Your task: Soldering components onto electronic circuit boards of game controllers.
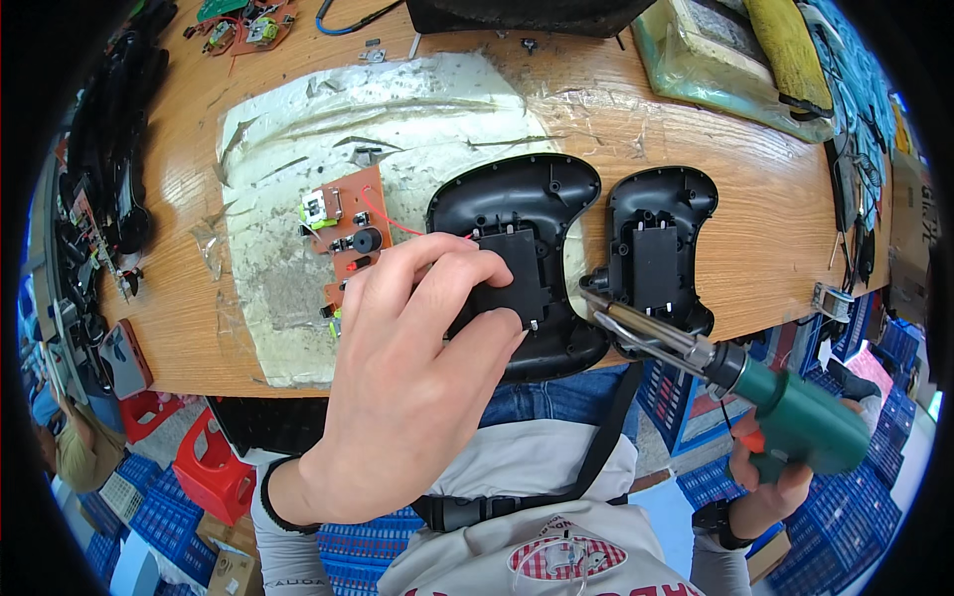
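My left hand [402, 387] reaches over a large black plastic controller shell [568, 343]. Its fingers are bent, gripping around the black rectangular box [515, 260] in the shell's middle. A red wire [390, 223] runs from an orange-brown circuit board [348, 214] to the shell, close by my fingertips. In my right hand [770, 467] is a green soldering gun [805, 422] with a red trigger. Its metal tip points left, between the large shell and a smaller black shell [666, 184] on the right, which has a similar box inside.
Under the board lies a stained, taped pale sheet [288, 149] on the wooden table [765, 189]. More boards [243, 30] sit far left, dark parts along the left edge. A plastic-wrapped tray [696, 60] with a yellow cloth [788, 50] is far right. A solder spool [833, 303] stands at the right edge.
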`<act>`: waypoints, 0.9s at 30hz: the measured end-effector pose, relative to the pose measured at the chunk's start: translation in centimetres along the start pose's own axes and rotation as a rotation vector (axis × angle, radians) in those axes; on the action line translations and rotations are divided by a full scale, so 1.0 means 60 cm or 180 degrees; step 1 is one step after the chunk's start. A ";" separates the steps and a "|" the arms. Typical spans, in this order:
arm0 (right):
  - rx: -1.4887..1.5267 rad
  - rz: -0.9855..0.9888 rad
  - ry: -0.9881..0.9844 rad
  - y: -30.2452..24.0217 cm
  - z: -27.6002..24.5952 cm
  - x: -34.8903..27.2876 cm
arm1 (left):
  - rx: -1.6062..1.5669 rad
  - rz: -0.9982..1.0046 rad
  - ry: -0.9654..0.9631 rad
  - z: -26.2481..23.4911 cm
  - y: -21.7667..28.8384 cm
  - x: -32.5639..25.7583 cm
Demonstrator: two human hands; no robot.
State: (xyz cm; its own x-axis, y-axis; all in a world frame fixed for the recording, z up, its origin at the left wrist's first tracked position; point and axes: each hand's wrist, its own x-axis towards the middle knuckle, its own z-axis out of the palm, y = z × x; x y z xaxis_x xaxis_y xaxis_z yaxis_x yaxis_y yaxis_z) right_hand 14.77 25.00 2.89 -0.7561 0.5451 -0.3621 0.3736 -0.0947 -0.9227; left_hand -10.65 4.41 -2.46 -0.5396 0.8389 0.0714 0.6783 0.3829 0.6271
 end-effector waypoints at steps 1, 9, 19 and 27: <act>0.0306 0.0151 -0.0635 0.001 -0.004 0.012 | -0.0001 -0.0005 0.0006 0.000 -0.001 -0.001; 0.1096 0.0208 -0.1041 0.014 0.011 0.056 | 0.0097 0.0133 0.0042 0.003 -0.007 -0.004; 0.1301 0.0332 -0.1075 0.021 0.017 0.065 | 0.0138 0.0110 -0.0013 -0.001 -0.003 -0.001; 0.1542 0.0567 -0.0914 0.026 0.012 0.059 | 0.0087 0.0093 0.0007 -0.002 -0.002 0.000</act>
State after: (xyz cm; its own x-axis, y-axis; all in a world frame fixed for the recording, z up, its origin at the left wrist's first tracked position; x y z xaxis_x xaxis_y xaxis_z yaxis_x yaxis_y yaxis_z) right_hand 12.27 26.15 0.09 -0.8446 0.2450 -0.4760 0.2714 -0.5705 -0.7752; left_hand -10.80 4.31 -2.44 -0.5205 0.8490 0.0910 0.7071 0.3688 0.6033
